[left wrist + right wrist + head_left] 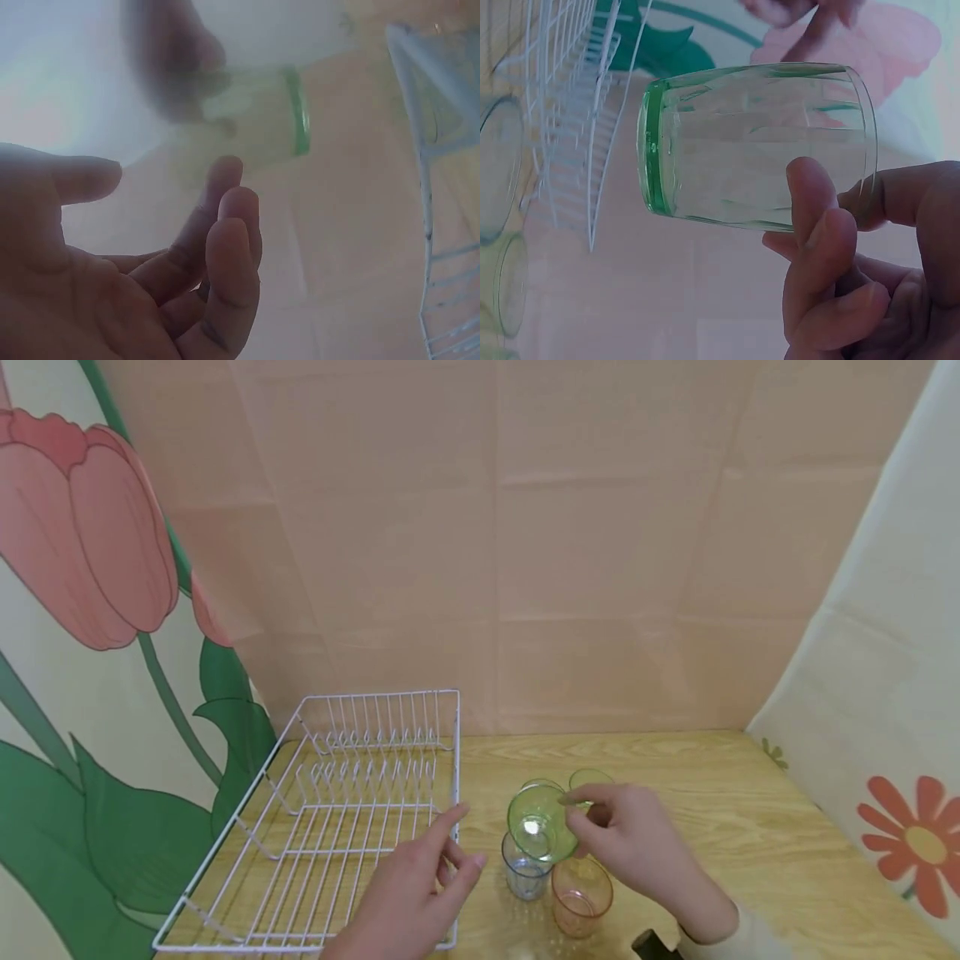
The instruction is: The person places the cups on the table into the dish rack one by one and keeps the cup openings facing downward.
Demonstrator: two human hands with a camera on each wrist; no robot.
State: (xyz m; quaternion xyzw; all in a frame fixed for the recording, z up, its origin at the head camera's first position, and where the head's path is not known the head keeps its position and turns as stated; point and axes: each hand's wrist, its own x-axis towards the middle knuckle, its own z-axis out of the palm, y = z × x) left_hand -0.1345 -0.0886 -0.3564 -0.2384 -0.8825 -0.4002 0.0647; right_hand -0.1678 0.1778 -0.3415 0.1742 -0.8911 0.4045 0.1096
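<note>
My right hand (626, 835) pinches a clear green drinking glass (757, 146) near its rim, with the thumb on one side and fingers on the other. In the head view that glass is held over the other glasses, its mouth tipped toward the camera. My left hand (416, 893) hovers at the right side of the white wire dish rack (457, 735), fingers partly bent and nothing held. The left wrist view shows its relaxed fingers, with the green glass blurred beyond them. A blue glass (525, 881) and an orange glass (581, 902) stand below the right hand.
Behind the held glass, another green glass (592, 777) shows its rim on the wooden table (712, 777). A further glass (542, 782) is partly hidden. A pink cloth (495, 543) hangs at the back, and a flowered cloth (885, 693) borders the right side.
</note>
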